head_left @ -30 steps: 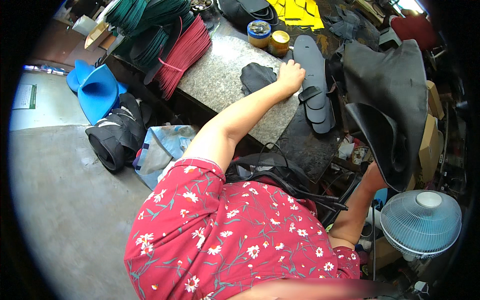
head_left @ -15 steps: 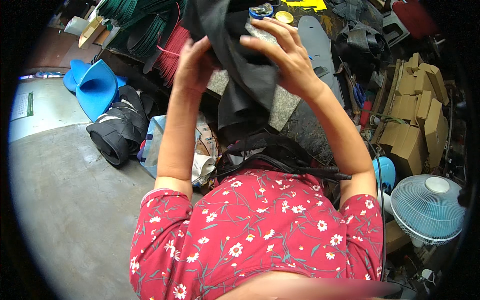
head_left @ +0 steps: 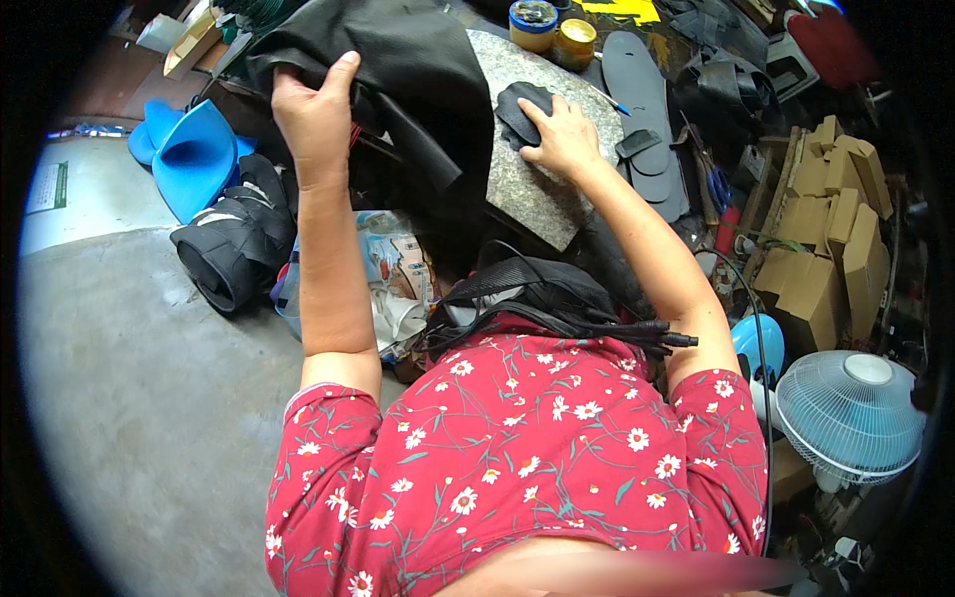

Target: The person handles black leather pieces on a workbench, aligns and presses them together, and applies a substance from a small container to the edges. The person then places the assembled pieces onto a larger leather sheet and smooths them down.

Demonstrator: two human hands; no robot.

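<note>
A large black leather-like sheet (head_left: pixel 423 75) hangs in folds at the top, its upper left part pinched in my left hand (head_left: pixel 313 124). The thumb presses on top, and the fingers are partly hidden beneath the material. My right hand (head_left: pixel 569 136) rests with fingers spread over a small dark flat piece (head_left: pixel 519 117), which looks like a stack or wad. Thumb and index finger touch its edge. That piece lies on a speckled grey stone slab (head_left: pixel 542 207). Part of the sheet overlaps the slab's left edge.
Right of the slab lie grey sole-shaped pieces (head_left: pixel 637 85), a small dark block (head_left: pixel 638 144) and a blue-tipped pen (head_left: pixel 615 101). Two open jars, blue (head_left: pixel 533 28) and yellow (head_left: pixel 575 45), stand behind. Cardboard boxes (head_left: pixel 811 284) and a fan (head_left: pixel 848 418) are at right; blue sheets (head_left: pixel 194 159) at left.
The black sheet has swung up and left with my left hand, uncovering the slab. My right hand has come away from the sheet and down onto the small dark piece.
</note>
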